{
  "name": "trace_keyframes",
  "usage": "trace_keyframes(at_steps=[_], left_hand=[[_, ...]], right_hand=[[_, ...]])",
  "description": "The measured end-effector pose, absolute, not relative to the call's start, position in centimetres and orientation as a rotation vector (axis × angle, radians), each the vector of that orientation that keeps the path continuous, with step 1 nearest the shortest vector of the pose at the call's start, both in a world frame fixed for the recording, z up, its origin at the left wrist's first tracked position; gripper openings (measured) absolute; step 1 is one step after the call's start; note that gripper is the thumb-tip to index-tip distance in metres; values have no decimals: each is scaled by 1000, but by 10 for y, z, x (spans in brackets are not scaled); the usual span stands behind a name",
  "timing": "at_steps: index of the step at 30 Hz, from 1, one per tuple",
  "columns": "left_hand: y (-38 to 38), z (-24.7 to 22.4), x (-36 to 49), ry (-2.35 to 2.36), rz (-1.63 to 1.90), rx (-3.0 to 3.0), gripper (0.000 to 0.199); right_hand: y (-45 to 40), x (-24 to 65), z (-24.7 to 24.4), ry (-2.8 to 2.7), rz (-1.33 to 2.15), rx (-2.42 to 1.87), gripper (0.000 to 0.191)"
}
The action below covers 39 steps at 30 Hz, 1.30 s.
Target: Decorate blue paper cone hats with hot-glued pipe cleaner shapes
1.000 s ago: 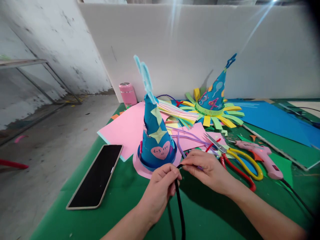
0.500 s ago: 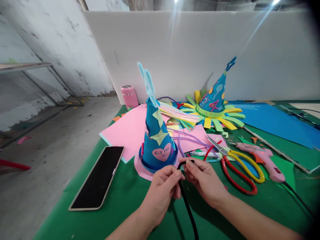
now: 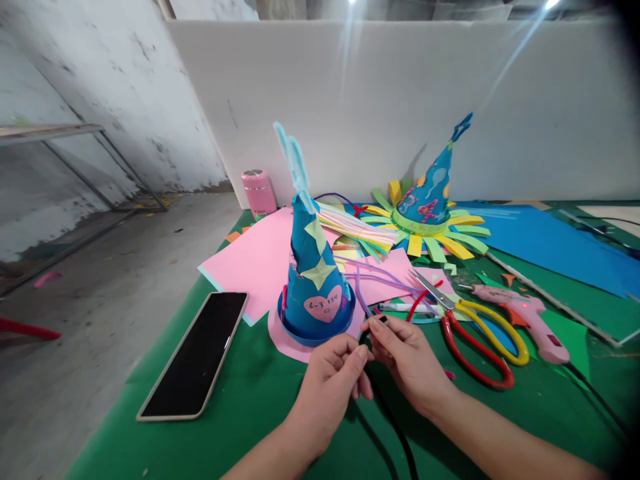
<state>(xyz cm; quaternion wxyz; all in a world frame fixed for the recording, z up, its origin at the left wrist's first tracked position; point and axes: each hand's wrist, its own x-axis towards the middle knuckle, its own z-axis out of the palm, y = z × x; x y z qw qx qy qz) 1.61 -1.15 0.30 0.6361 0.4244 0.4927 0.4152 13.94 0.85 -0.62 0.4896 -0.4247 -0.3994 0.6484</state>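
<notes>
A black pipe cleaner (image 3: 404,443) is pinched near its upper end between my two hands, its long tail hanging toward the bottom edge. My left hand (image 3: 330,393) grips it with thumb and fingers. Just right of that, my right hand (image 3: 411,363) pinches the bent tip, partly hiding it. Behind my hands stands a blue paper cone hat (image 3: 300,280) with green stars, a pink heart (image 3: 324,304) with writing, and a light blue pipe cleaner topper (image 3: 296,163). A pink paper brim (image 3: 283,343) lies under it.
Red-and-yellow-handled scissors (image 3: 475,333) and a pink glue gun (image 3: 530,317) lie to the right. A phone (image 3: 195,357) lies left. Purple pipe cleaners (image 3: 375,279), paper sheets and a second decorated hat (image 3: 430,193) are behind, before a white board (image 3: 400,100).
The pipe cleaner's hanging tail has swung to the right, and its bend between my hands is smaller. My hands have shifted slightly, still pinching it.
</notes>
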Motion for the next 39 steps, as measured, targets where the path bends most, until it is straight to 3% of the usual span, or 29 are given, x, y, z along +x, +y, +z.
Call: trace_keyframes(at_steps=[20,26,33,39], left_hand=[[-6,6,9,999,1017,816,18],[-4,12,3,1050,1081,863,14],[-1,13,-1,888,1022,669,17],[0,12,-3,751,912,717,19]], right_hand=[[5,141,-3,-1016,1544,-1010,17],[-3,144,7,-1475,1819,-991,25],[6,157,4,-1527,2008,-922,27],[18,173,18,-1898,1673,-1024,21]])
